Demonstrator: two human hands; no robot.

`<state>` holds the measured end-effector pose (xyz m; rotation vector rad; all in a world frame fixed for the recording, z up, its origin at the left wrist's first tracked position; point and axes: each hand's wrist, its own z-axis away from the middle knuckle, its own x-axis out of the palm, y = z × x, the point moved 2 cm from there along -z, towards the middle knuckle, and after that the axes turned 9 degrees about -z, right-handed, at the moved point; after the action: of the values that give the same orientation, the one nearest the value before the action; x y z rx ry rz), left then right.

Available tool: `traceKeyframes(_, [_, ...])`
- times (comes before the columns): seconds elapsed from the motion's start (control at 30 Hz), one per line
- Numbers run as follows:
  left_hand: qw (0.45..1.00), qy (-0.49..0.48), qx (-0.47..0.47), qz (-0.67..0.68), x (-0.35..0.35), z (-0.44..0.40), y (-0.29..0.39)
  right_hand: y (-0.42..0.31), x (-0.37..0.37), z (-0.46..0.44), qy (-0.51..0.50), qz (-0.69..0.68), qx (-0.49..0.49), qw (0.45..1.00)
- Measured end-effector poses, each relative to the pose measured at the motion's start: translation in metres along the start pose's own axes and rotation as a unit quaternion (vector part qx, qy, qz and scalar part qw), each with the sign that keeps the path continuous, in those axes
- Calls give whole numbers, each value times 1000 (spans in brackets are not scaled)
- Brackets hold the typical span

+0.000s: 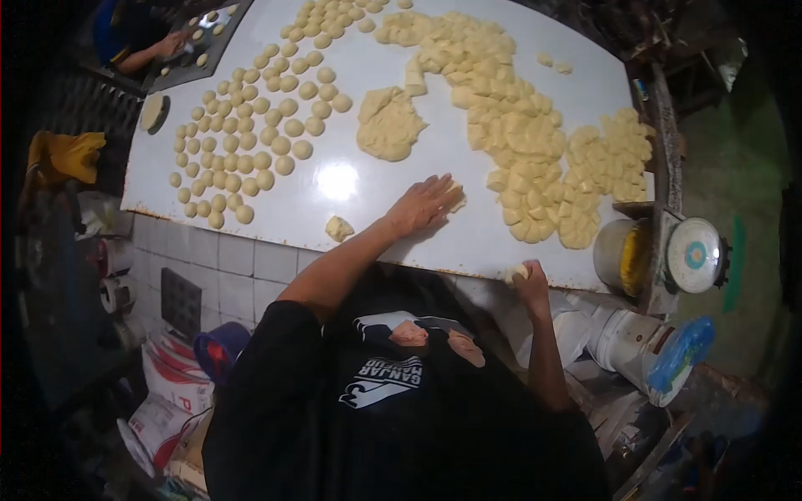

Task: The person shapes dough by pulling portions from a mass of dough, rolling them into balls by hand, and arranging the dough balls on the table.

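My left hand point(424, 203) lies flat on the white tabletop, fingers stretched out over a piece of dough point(456, 197) that shows partly at the fingertips. At the front table edge, my right hand point(531, 282) is closed around another dough piece point(517, 273). A rough lump of dough point(338, 228) sits near the edge to the left. Beyond my left hand is a large flattened dough mass point(389, 123). Many cut dough chunks point(522, 134) are heaped to the right. Rows of smooth round dough balls point(246, 138) cover the left side.
At the far left, another person's hand point(173, 45) is over a dark tray point(219, 43) with dough pieces. A round dish point(153, 112) stands at the table's left edge. Right of the table are a metal pot point(616, 250), a round lid point(695, 255) and a white bucket point(622, 344).
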<state>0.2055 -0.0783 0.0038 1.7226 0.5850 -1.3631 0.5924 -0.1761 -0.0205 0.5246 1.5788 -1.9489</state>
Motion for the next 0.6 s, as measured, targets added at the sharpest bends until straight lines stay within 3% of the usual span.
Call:
traceKeyframes(0.03, [993,94,-12,65,-12,7,-6,-36,7,-6,22,-121,79,989])
traceKeyframes(0.07, [995,81,-14,56,-22,22,-14,-111,20,-12,31,-146,21,989])
traceKeyframes(0.13, [965,160,-170,116,-48,88,-36,-133,88,-31,-15,-201,-50,978])
traceKeyframes(0.17, [967,149,-176,107,-49,126,-50,-153,106,-33,-22,-214,-46,976])
traceKeyframes(0.23, [983,62,-165,45,-41,179,-86,-206,132,-47,-181,-20,-275,944])
traceKeyframes(0.27, [982,62,-173,42,-36,182,-105,-204,152,-69,-188,-24,-279,942])
traceKeyframes(0.33, [991,58,-111,-39,-23,169,-120,-189,200,-114,-110,105,-374,915])
traceKeyframes(0.37, [986,85,-137,-43,-19,138,-118,-212,220,-138,-31,143,-373,916])
traceKeyframes(0.43, [949,141,-279,26,1,101,-90,-244,261,-142,65,49,-278,957])
traceKeyframes(0.47, [971,91,-212,53,14,124,-79,-219,284,-123,-26,139,-215,966])
traceKeyframes(0.5, [986,55,-137,73,22,147,-76,-205,277,-92,-14,107,-334,936])
traceKeyframes(0.57, [993,18,-26,110,-9,193,-106,-200,236,-69,-83,45,-410,907])
traceKeyframes(0.6, [995,59,-44,62,-14,210,-131,-205,225,-87,-85,50,-415,905])
